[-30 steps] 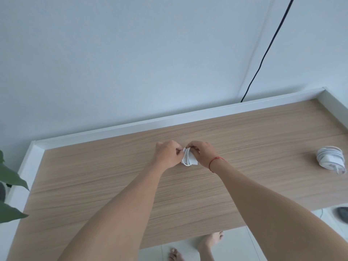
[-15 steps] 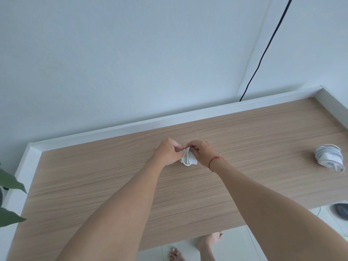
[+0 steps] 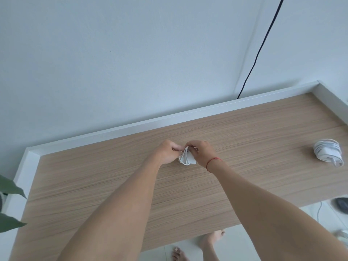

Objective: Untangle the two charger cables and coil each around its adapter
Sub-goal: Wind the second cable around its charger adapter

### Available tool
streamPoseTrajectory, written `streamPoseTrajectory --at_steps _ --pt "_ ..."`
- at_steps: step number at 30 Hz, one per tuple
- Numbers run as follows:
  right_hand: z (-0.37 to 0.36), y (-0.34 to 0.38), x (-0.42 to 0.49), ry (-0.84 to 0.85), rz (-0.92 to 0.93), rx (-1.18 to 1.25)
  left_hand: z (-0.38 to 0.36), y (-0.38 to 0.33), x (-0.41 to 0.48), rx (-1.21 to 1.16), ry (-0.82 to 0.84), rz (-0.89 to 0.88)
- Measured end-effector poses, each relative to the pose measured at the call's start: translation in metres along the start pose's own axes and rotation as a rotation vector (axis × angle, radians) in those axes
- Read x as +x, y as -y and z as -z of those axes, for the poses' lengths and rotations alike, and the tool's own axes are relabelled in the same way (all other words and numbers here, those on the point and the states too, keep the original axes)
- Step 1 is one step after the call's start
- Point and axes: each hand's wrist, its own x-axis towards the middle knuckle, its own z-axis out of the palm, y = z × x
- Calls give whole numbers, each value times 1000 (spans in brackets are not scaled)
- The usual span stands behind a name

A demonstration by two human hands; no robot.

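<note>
While the left hand (image 3: 166,152) and right hand (image 3: 200,152) meet over the middle of the wooden desk (image 3: 254,132), both pinch a white adapter (image 3: 189,160) with white cable (image 3: 184,157) looped round it; a second charger (image 3: 328,154), already coiled, lies well apart near the desk's right end.

Two hands (image 3: 167,152), two chargers (image 3: 188,159), one table (image 3: 244,147), one black cord (image 3: 259,51)

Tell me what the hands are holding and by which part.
A white adapter with cable wound on it: left hand holds its left side, right hand pinches its top.
</note>
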Motion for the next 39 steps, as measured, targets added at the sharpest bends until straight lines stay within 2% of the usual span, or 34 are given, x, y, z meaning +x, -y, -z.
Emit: streamPoseTrajectory --at_steps 3,8,14,21,27,32,39 --pt "0 2 -1 -14 -5 21 -3 2 0 -89 -3 42" --pt "0 2 -1 -11 -36 53 -6 8 2 -218 -122 74" --pt "1 3 0 -18 -58 46 -10 1 -1 -131 -146 35" --pt "8 4 5 9 -99 76 -17 -2 -1 -177 -104 48" --pt "10 1 3 -121 -217 278 -20 3 0 -149 -134 -36" --pt "16 3 -2 34 -234 287 -20 2 -1 -171 -133 -37" --pt "21 0 -2 118 -211 288 -14 -1 -2 -187 -167 24"
